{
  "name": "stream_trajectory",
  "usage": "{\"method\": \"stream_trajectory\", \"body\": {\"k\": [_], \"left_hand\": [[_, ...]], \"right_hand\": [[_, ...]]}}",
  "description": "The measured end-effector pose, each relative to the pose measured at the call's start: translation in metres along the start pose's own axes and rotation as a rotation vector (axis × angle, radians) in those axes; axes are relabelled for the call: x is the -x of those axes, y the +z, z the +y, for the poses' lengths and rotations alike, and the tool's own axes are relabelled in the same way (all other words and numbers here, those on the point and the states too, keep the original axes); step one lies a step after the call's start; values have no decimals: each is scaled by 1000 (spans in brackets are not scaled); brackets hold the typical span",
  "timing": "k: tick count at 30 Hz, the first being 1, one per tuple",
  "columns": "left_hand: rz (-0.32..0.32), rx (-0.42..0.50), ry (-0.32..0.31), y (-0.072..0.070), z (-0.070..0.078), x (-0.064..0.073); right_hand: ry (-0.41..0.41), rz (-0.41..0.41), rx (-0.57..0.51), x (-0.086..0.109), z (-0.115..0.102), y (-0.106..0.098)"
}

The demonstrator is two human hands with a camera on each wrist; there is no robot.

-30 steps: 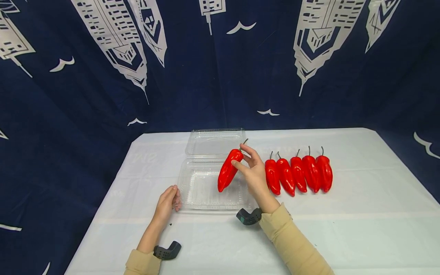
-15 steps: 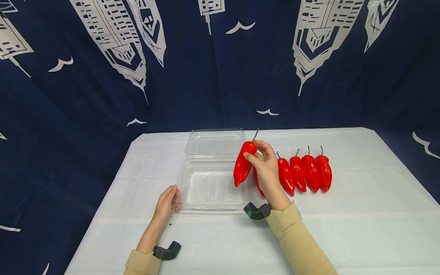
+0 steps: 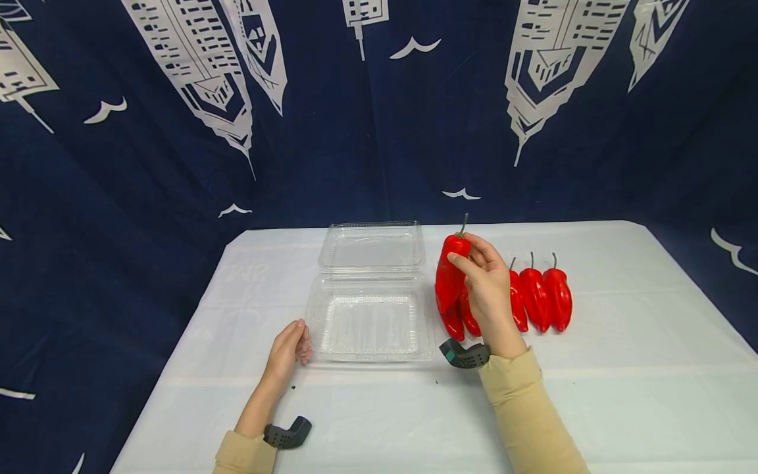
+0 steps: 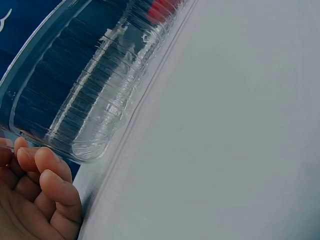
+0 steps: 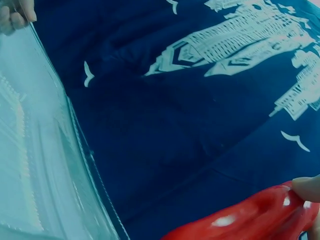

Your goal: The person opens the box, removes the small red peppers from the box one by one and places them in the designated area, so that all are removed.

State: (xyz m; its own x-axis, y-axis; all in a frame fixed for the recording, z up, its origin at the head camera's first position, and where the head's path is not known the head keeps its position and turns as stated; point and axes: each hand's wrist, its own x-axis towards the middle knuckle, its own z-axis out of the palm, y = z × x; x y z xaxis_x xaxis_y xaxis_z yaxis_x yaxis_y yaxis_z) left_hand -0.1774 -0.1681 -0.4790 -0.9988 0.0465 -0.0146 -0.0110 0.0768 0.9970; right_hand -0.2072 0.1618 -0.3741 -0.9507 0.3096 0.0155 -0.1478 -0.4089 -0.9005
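A glossy red chili pepper (image 3: 450,268) is pinched near its stem by my right hand (image 3: 489,283), its tip pointing down. It hangs over the left end of a row of red peppers (image 3: 535,303) on the table, overlapping one of them. In the right wrist view, the held pepper (image 5: 250,217) shows at the bottom edge beside the thumb. My left hand (image 3: 289,349) holds the left rim of a clear plastic clamshell box (image 3: 370,359). Its fingers (image 4: 57,187) curl at the box rim in the left wrist view. No pepper lies in the box.
The box lid (image 3: 372,247) lies open toward the back of the white table (image 3: 379,421). Behind the table hangs a dark blue cloth (image 3: 331,164) with white building prints. My right hand hides part of the pepper row.
My right hand has moved right with the pepper, from over the box to over the left end of the row. The pepper has turned more upright. The left hand and box have stayed put.
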Motion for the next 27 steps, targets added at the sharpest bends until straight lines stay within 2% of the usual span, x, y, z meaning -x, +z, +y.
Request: {"method": "stream_trajectory", "body": {"k": [11,15,19,24,27], "left_hand": [[-2,12,28,-1,-3,-1],[1,16,9,0,-2,-1],[-6,16,-25,0,4,1],[-21,-9,-22,2,17,6],[-15,-7,-28,1,15,5]], "right_hand": [[-23,52,6,-4,-14,-15],[-27,67,8,-7,-18,-21],[-42,84,35,-8,-22,-28],[-64,118,101,-9,-25,-36],[-70,148,107,-10,-28,-40]]}}
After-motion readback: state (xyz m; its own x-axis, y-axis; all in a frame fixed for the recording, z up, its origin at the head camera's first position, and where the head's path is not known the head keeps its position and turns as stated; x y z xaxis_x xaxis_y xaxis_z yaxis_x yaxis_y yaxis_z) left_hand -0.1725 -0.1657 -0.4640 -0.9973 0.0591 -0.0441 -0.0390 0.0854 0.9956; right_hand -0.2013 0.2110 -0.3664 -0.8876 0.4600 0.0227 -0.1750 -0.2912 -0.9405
